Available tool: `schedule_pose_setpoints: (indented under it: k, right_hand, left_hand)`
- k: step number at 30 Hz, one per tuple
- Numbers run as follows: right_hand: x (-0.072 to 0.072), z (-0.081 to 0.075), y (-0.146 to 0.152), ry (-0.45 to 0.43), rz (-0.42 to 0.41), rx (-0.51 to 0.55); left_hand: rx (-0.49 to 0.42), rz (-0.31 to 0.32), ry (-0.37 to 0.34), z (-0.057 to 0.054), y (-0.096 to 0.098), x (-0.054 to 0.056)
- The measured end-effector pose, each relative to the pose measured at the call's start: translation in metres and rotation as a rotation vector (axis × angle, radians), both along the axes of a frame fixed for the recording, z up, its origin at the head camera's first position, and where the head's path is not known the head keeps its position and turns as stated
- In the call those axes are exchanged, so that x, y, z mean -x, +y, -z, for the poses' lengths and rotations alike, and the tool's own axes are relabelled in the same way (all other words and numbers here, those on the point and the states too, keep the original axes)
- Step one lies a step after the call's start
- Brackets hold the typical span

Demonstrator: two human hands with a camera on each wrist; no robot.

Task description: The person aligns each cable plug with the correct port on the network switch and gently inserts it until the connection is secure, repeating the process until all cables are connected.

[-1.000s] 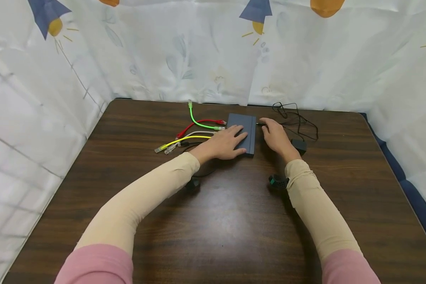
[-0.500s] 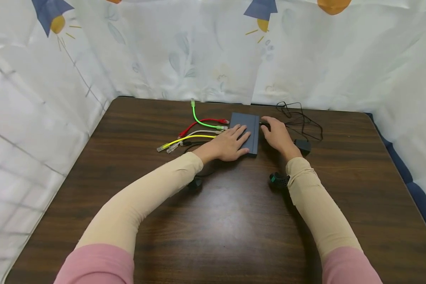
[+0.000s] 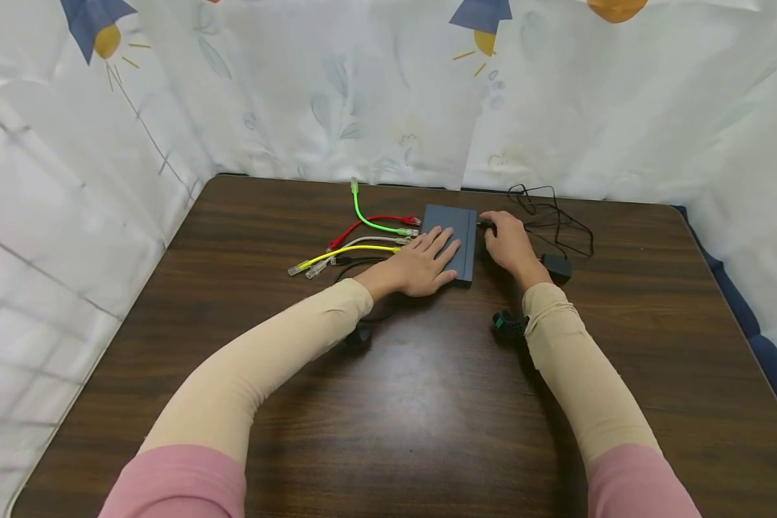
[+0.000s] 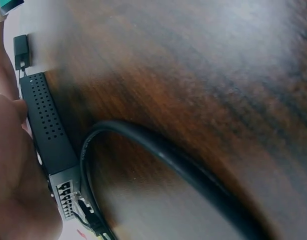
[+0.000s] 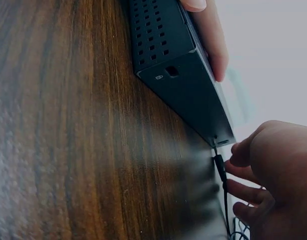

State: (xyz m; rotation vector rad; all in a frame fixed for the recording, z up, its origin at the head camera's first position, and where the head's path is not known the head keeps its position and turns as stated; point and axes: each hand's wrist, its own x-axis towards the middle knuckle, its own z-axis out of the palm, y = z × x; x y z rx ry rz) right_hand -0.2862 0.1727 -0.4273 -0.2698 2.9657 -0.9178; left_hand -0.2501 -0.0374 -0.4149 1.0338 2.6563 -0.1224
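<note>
A dark blue-grey network switch (image 3: 450, 216) lies flat near the back of the table. My left hand (image 3: 421, 267) rests on its top with fingers spread and straight. At the switch's right side, a black power plug (image 5: 220, 167) sits at the jack, a little of its metal pin showing. The loosely bent fingers of my right hand (image 3: 509, 244) are right beside this plug, with a gap between thumb and plug in the right wrist view. In the left wrist view the switch shows a row of ports (image 4: 66, 197), with cable plugs at one end.
Green (image 3: 365, 216), red (image 3: 352, 226) and yellow (image 3: 330, 254) network cables lie left of the switch, with grey and black ones among them. To the right are a looped power cord (image 3: 560, 223) and black adapter (image 3: 557, 267). A patterned white curtain (image 3: 388, 93) hangs behind the table.
My right fingers have loosened slightly around the power plug, and more of it shows between them. My left hand stays on the switch. The head view has shifted a little.
</note>
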Motion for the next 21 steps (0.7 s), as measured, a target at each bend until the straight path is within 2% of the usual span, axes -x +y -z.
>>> schedule_pose_setpoints:
  k: [12, 21]
  right_hand:
    - [0.0058, 0.0022, 0.0003, 0.032, 0.006, -0.001]
    - [0.0084, 0.0004, 0.0020, 0.007, 0.018, -0.024]
  left_hand:
    - [-0.017, -0.020, -0.013, 0.0018, -0.0009, -0.0017]
    - [-0.035, 0.001, 0.010, 0.0046, -0.0018, -0.0010]
